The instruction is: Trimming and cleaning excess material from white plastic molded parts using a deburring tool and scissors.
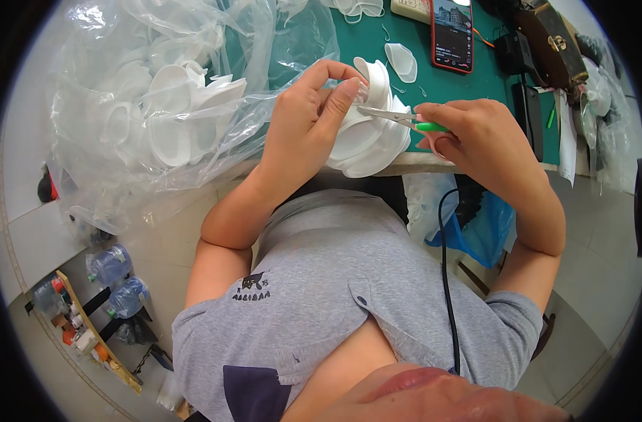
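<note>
Between the thumb and fingers of my left hand (301,119) is a white molded piece (378,79) with a smooth curved rim. My right hand (491,133) is closed round scissors (391,114) with green and pink handles. Their blades point left and reach the held piece near my left fingertips; whether they are parted or touch it, I cannot tell. Just below the blades, several similar white pieces (377,151) lie heaped at the table's near edge. My left fingertips partly hide the gripped part.
A large clear plastic bag (264,42) with white cup-like pieces (172,105) covers the left of the green table (363,39). Another white piece (402,62) and small scraps lie beyond the scissors. A red-cased phone (452,35) and a dark case (553,42) stand at the back right.
</note>
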Demonstrator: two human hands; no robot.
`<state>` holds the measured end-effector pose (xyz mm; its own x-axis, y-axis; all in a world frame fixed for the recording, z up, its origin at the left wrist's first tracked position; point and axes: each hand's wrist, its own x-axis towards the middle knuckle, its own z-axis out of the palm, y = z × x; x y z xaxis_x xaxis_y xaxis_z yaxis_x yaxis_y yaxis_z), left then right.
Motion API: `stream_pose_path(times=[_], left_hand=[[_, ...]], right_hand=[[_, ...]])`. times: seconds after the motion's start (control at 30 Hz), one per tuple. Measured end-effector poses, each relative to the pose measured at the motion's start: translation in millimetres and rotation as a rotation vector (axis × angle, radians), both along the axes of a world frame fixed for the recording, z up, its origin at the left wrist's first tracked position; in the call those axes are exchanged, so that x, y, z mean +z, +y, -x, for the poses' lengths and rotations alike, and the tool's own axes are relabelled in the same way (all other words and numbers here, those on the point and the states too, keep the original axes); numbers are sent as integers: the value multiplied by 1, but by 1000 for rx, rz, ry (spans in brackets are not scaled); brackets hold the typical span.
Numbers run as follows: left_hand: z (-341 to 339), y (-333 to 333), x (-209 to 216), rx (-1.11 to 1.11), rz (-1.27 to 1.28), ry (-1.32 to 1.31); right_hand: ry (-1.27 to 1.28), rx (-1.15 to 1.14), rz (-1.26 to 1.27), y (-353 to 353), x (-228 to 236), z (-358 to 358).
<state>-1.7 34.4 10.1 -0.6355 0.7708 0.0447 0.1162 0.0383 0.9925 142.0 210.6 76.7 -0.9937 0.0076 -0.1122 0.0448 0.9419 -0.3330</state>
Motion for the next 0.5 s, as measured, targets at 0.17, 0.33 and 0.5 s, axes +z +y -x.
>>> stream_pose_path(times=[0.17, 0.33, 0.5], left_hand=[[0, 1, -2, -1, -48, -26], [1, -1, 1, -14, 12, -36], [2, 1, -2, -28, -34, -74]], right_hand=[[13, 2, 26, 1, -1, -1], [19, -21, 43, -2, -3, 0], [10, -27, 56, -2, -1, 2]])
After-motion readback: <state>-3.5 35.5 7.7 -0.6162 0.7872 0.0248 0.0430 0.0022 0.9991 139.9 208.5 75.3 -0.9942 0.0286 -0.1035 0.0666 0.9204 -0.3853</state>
